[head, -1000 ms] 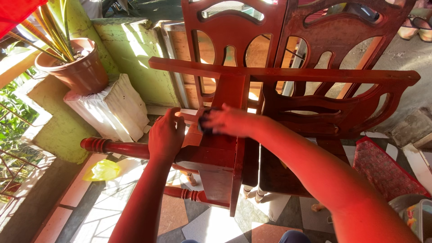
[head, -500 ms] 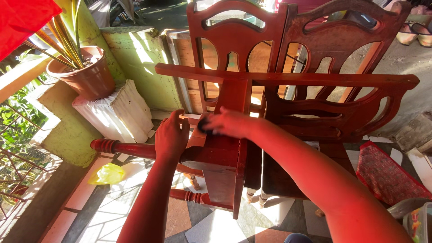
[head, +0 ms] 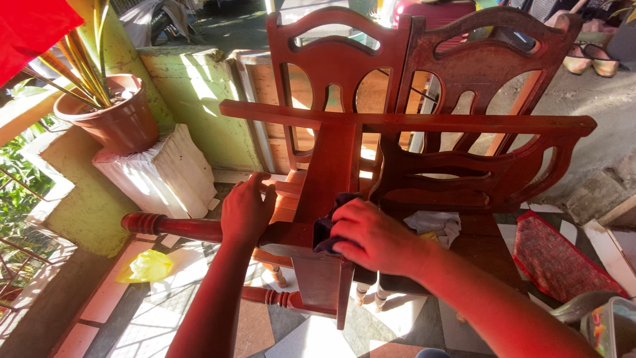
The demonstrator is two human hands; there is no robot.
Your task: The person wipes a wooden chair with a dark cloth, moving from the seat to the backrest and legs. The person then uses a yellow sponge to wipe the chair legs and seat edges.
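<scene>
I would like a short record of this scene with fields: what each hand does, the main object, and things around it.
left hand: left hand grips the frame of the overturned chair
right hand: right hand presses a dark cloth on the chair's wood
main object: red-brown wooden chair lying on its side
behind: two upright chairs of the same kind
left side: potted plant on a white block
floor: yellow bag, red mat

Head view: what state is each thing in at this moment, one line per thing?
Tipped chair: lying on its side across an upright chair.
Dark cloth: bunched, pressed against the tipped chair.
Right hand: closed on the dark cloth.
Left hand: gripping the tipped chair's frame.
Upright chairs: standing side by side.
Potted plant: upright on a white block.
</scene>
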